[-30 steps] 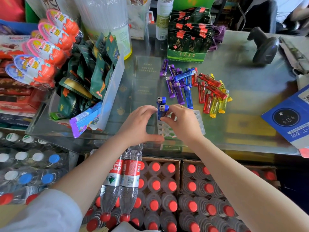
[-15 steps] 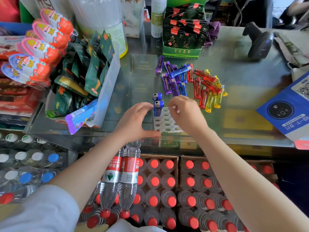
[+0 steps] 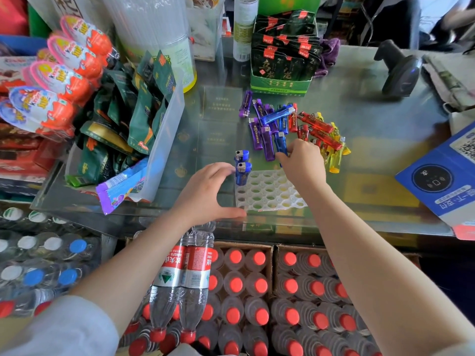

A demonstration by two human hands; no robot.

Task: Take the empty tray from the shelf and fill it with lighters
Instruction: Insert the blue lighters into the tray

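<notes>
— Tray and lighters?
— White plastic tray with round holes (image 3: 270, 192) flat on the glass surface (image 3: 385, 140); two blue lighters (image 3: 242, 168) upright in its far left corner. Loose pile of purple, blue, red and yellow lighters (image 3: 295, 127) just beyond.

— Hands?
— Left hand (image 3: 208, 194) spread open against the tray's left edge, thumb along the near side. Right hand (image 3: 303, 163) at the pile, seemingly pinching a blue lighter (image 3: 281, 143); fingertips hidden.
</notes>
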